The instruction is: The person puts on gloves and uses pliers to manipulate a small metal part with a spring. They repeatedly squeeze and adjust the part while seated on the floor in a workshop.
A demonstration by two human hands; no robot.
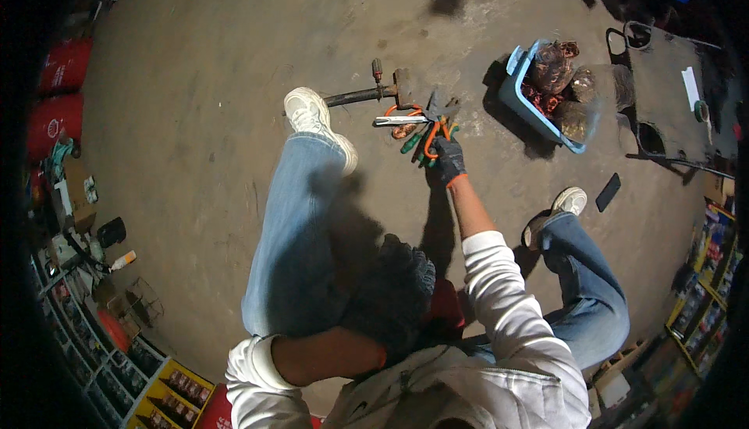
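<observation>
My gloved right hand point(449, 160) reaches forward and grips orange-handled cutters point(441, 136) on the concrete floor. Around them lie green-handled tools point(410, 142), a pale metal bar-like tool point(398, 121) and a small copper-coloured piece point(402, 131). Beside this pile is a long dark bar point(353, 98) with a block-like head and an upright screwdriver-like handle point(378, 70). My dark-gloved left hand point(390, 296) is low, near my lap; its fingers are in shadow, and what they hold, if anything, is unclear.
A blue bin point(512, 85) of copper scrap and filled bags stands right of the tools, next to a dark metal frame point(667, 85). A black phone point(608, 192) lies near my right shoe. Red drums point(56, 117) and parts shelves point(86, 351) line the left edge.
</observation>
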